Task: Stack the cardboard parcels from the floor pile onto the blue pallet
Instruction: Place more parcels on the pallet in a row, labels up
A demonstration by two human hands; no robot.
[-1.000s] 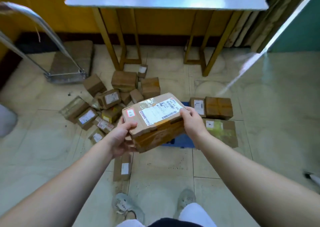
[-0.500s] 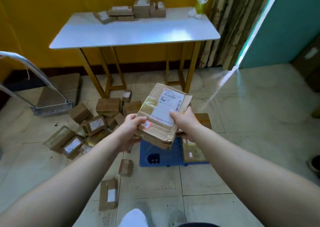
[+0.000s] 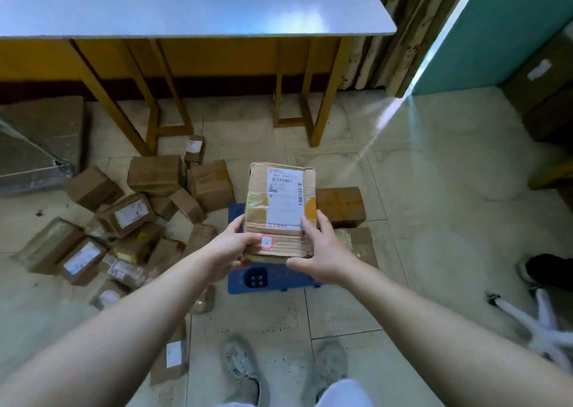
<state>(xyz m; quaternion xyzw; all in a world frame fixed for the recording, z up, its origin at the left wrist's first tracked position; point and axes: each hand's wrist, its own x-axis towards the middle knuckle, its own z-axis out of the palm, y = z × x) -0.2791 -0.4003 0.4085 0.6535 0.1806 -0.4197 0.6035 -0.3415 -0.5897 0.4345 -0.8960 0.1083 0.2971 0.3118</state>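
both arms outstretched, left hand (image 3: 231, 248) and right hand (image 3: 322, 248) grip parcel (image 3: 280, 208)

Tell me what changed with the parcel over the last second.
The labelled parcel was turned from crosswise to lengthwise, now pointing away above the blue pallet. The left hand and right hand shifted to its near end, still gripping it. The floor pile stayed put.
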